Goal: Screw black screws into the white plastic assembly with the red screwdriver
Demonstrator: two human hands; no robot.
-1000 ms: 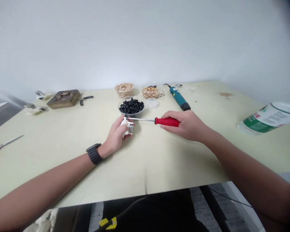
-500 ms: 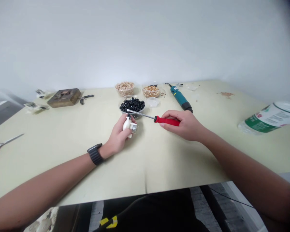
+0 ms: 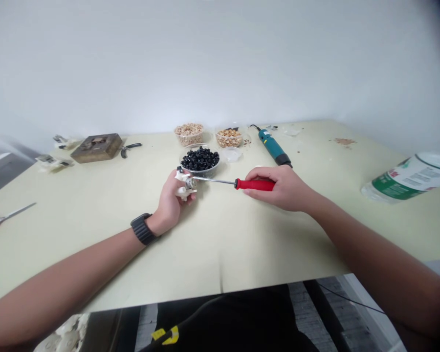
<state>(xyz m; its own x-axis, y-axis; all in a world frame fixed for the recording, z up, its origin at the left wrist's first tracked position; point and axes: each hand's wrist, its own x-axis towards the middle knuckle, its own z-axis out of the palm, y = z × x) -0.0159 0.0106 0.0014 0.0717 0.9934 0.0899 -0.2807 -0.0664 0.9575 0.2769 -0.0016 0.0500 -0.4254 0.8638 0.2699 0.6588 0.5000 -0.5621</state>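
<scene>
My left hand (image 3: 171, 199) is closed around a small white plastic part (image 3: 183, 190) with a round metallic piece on its right side and a black piece on top. In my right hand (image 3: 284, 188) is a screwdriver (image 3: 255, 185) with a red handle, its shaft pointing left. The screwdriver's tip is at the white part's upper right, near the round metallic piece; whether it touches, I cannot tell. Just behind the left hand stands a clear bowl of black small parts (image 3: 200, 160).
Behind are two clear tubs of small tan pieces (image 3: 188, 133) and brownish pieces (image 3: 229, 138), plus a teal power screwdriver (image 3: 274, 147). Leftward lie a metal block (image 3: 97, 148), pliers (image 3: 131, 147), white parts (image 3: 53, 163) and a red-handled tool (image 3: 0, 222). A large bottle (image 3: 407, 180) stands right.
My left hand has shifted slightly left and turned the white part, so its round metallic piece shows more toward me. The screwdriver has tilted closer to level, its tip lower.
</scene>
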